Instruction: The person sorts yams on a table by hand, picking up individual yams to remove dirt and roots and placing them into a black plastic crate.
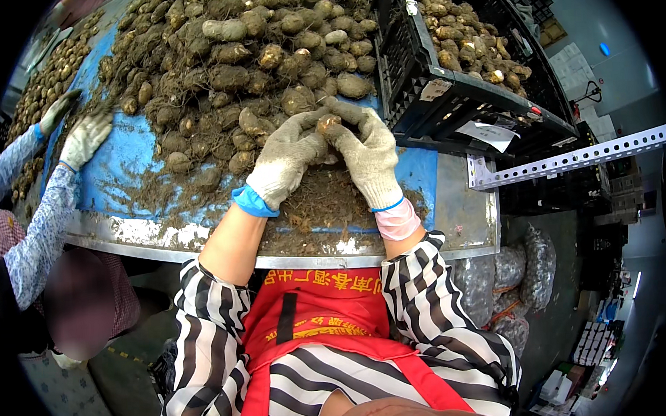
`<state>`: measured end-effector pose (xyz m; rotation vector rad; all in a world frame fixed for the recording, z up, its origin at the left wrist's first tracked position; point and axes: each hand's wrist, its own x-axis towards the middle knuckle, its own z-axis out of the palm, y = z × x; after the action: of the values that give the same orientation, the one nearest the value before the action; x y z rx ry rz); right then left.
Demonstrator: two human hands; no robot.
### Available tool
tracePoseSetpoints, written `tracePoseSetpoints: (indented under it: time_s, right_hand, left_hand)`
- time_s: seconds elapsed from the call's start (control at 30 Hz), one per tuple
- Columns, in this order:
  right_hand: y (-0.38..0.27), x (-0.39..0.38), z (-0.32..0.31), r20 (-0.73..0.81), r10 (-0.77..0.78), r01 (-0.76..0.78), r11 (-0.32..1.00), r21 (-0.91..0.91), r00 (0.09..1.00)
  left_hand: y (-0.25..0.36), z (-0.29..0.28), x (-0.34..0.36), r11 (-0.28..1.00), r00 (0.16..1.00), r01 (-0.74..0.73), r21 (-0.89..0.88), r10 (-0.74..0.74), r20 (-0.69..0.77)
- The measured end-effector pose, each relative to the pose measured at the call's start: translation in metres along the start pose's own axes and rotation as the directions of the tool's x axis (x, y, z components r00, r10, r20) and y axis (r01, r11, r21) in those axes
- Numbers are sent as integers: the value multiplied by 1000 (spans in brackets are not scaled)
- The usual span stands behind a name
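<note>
Both my hands wear soiled white knit gloves and meet over the near edge of a big heap of hairy brown taro [231, 78]. Between them is a small taro [330, 125] with a pale brownish end. My right hand [366, 153] curls its thumb and fingers around it. My left hand [288, 159] is closed against its left side, fingers bent inward; part of the taro is hidden by the gloves. Loose soil and root fibres [322, 205] lie on the blue sheet [126, 161] below my wrists.
A black plastic crate [469, 102] of taro stands at the right of the metal-edged table [464, 232]. A perforated white metal bar [576, 156] juts out beyond it. On the left, a co-worker's gloved hand [86, 139] rests by the heap. Filled net bags [538, 266] stand on the floor.
</note>
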<state>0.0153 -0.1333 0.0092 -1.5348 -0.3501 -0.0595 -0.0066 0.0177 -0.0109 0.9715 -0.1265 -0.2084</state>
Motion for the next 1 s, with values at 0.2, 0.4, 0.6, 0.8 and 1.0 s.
tracePoseSetpoints:
  time_s: [0.2,0.4,0.6,0.8,1.0]
  right_hand:
    - [-11,-2,-7,12,-20,20,1000,2,1000]
    - [-6,-1,-13,-17,37,-37,999,4,999]
    - [5,4,-21,69,-205,200,976,83,976]
    - [-4,7,-24,133,52,-52,999,-8,990]
    - [1,10,-30,187,242,-233,970,-69,952]
  left_hand:
    - [-4,-8,0,957,985,86,-277,-39,170]
    - [-1,-20,-1,867,906,220,-447,-12,423]
    - [5,-7,-1,968,973,130,-216,-82,218]
    - [32,9,-6,961,966,240,140,-251,63]
    - [17,7,-7,962,992,86,259,-106,65]
